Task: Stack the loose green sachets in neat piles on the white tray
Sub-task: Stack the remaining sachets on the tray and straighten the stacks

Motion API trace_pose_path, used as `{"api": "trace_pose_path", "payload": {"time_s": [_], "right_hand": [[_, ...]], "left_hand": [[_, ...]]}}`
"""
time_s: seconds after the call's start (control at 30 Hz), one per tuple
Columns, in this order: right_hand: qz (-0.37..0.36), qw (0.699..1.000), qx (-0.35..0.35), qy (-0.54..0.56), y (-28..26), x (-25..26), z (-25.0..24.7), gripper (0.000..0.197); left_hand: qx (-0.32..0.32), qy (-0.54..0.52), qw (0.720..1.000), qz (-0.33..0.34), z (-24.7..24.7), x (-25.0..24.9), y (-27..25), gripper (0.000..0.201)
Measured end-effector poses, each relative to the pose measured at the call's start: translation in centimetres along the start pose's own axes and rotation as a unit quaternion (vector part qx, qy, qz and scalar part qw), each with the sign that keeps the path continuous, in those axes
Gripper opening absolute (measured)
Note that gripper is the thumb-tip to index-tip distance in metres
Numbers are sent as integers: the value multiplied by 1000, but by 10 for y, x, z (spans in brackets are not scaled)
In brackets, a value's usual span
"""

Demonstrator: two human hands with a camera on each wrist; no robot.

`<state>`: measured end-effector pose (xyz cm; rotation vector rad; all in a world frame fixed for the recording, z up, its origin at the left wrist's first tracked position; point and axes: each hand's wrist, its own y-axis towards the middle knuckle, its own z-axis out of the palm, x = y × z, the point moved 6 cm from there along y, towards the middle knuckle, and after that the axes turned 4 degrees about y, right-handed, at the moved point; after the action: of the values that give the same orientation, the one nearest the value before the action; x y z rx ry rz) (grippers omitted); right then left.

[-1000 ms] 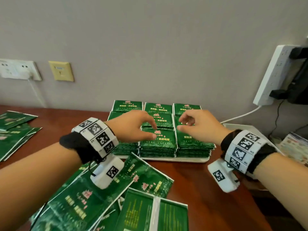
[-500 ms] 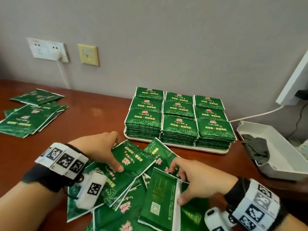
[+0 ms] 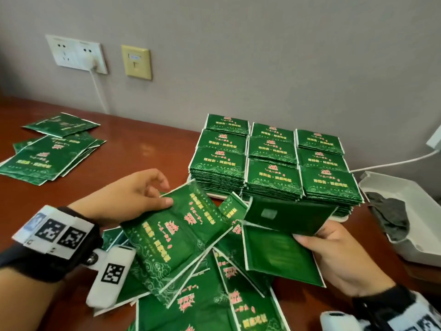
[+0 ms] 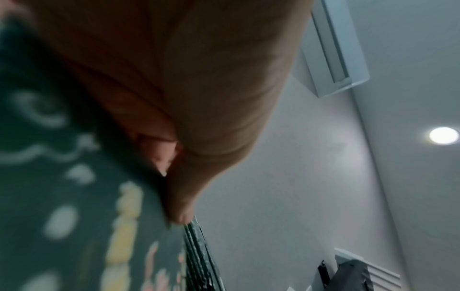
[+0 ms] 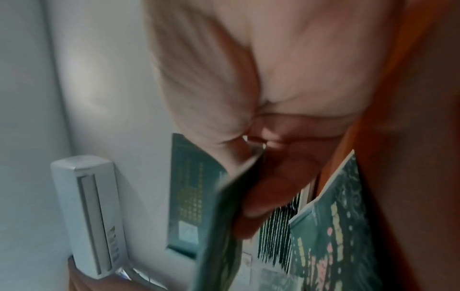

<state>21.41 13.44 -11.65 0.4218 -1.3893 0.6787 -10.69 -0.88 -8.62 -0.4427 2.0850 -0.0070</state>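
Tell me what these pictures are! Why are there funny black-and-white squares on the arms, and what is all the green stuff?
These are a person's two hands, not a machine. The squares are markers on wristbands that carry little cameras. The big picture comes from a camera on the person's head, looking down. The two blurry ones come from the wrist cameras, so you mostly see skin up close.

On the brown table stands a white tray with neat piles of green sachets. In front lies a messy heap of loose sachets, and more lie far left.

The left hand holds a sachet printed side up. The right hand holds two sachets, back sides showing. A white bin sits at the right.
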Motion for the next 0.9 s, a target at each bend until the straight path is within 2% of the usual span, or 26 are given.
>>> {"api": "trace_pose_path", "payload": {"time_s": [0.03, 0.07, 0.1, 0.17, 0.23, 0.3, 0.37, 0.4, 0.47, 0.53, 0.6, 0.7, 0.77, 0.83, 0.9], "right_hand": [[3, 1000, -20, 12, 0, 0, 0, 21], [8, 999, -38, 5, -1, -1, -2, 15], [15, 998, -53, -20, -1, -3, -5, 25], [23, 997, -42, -58, 0, -5, -6, 33], [26, 996, -34, -80, 1, -6, -6, 40], [30, 994, -31, -101, 2, -8, -9, 49], [38, 991, -3, -129, 2, -10, -10, 57], [42, 988, 20, -147, 0, -9, -9, 59], [48, 981, 84, -170, -3, -8, -4, 49], [53, 982, 121, -134, -7, -6, -4, 50], [34, 984, 109, -134, -8, -3, -5, 51], [-35, 987, 30, -155, -6, 4, -10, 51], [-54, 994, -22, -93, -3, 5, -15, 60], [-38, 998, -28, -45, 0, 3, -18, 67], [-23, 999, -20, -32, 2, 1, -17, 65]], "left_hand": [[6, -65, 998, -3, 2, -1, -1, 27], [16, -114, 993, -2, 4, -1, 0, 33], [27, -147, 989, 5, 7, -3, 0, 39], [37, -177, 983, 26, 10, -8, 0, 48], [47, -122, 990, 44, 12, -11, -3, 57], [97, -50, 992, 57, 17, -13, -7, 76], [124, -28, 990, 60, 21, -16, -11, 83], [118, -10, 991, 62, 22, -17, -11, 79], [87, 56, 992, 74, 22, -19, -10, 62], [49, 92, 989, 105, 21, -23, -10, 44], [-3, 85, 987, 137, 15, -25, -11, 30], [-75, 55, 978, 186, 1, -29, -12, 14], [-83, -34, 974, 206, -5, -29, -13, 30], [-91, -139, 968, 187, -9, -24, -10, 50], [-102, -188, 966, 147, -7, -16, -5, 50]]}}
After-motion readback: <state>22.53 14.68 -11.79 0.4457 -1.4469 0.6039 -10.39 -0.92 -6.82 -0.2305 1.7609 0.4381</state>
